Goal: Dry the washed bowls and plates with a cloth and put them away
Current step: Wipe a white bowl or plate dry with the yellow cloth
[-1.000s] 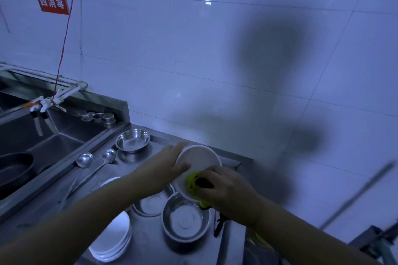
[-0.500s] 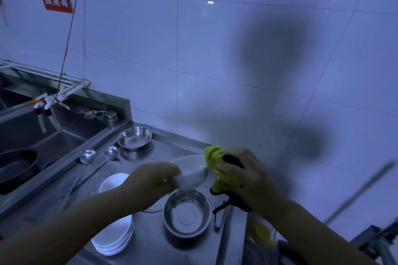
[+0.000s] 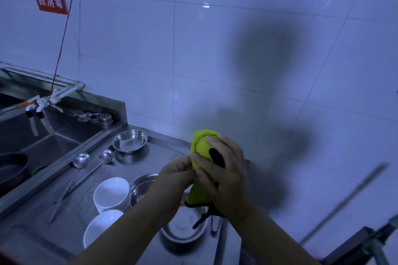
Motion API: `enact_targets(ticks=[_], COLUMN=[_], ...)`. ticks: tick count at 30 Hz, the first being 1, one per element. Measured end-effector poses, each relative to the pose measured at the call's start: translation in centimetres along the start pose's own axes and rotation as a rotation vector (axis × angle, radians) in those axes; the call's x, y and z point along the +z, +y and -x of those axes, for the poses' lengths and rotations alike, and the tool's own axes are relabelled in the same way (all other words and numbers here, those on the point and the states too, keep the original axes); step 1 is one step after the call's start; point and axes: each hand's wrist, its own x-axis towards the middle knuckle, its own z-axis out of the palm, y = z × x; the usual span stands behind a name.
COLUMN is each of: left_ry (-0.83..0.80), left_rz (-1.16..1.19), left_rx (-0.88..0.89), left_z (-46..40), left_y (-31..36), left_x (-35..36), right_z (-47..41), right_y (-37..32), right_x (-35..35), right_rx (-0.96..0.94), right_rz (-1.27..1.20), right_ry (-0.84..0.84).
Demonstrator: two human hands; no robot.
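Note:
A yellow cloth with black trim (image 3: 202,146) is bunched into a rounded bulge between my hands, above the steel counter (image 3: 133,168). My right hand (image 3: 224,176) grips the cloth from the right, fingers curled over it. My left hand (image 3: 174,178) pinches the cloth's left edge. The white bowl I held is out of sight; I cannot tell whether it is inside the cloth. A stack of white bowls (image 3: 112,192) and a white dish (image 3: 100,227) sit on the counter to the left of my forearm.
Steel bowls stand at the back (image 3: 130,141), beside the white stack (image 3: 141,187) and under my hands (image 3: 183,227). Two ladles (image 3: 81,159) lie near the sink (image 3: 43,144), which holds a dark pan (image 3: 10,168). The counter's right edge is close to my right wrist.
The white bowl in my left hand has gone out of sight. Both hands came together and rose, and the cloth now bulges between them.

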Motion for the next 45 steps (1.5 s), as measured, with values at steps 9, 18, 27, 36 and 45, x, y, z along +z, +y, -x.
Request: enact_targets(ticks=[9, 18, 27, 36, 45], left_ry=[0.048, 0.175, 0.206, 0.192, 0.34], left_rz=[0.042, 0.361, 0.386, 0.383, 0.53], left_rx=[0.046, 0.012, 0.01, -0.094, -0.133], left_z=[-0.2, -0.7, -0.8, 0.2, 0.1], left_y=[0.6, 1.5, 2.3, 2.4, 2.7], left_x=[-1.4, -3.5, -3.1, -3.5, -0.2], right_z=[-4.9, -2.2, -1.4, -1.8, -3.1], right_y=[1.2, 1.0, -1.3, 0.9, -3.5], right_x=[-1.1, -1.2, -0.4, -1.0, 0.8], right_rx=[0.441, 0.645, 0.065, -0.018, 0.022], right_rz=[-0.378, -0.378, -0.08, 0.005, -0.021], right_ry=[0.006, 0.072, 0.005, -0.044, -0.1])
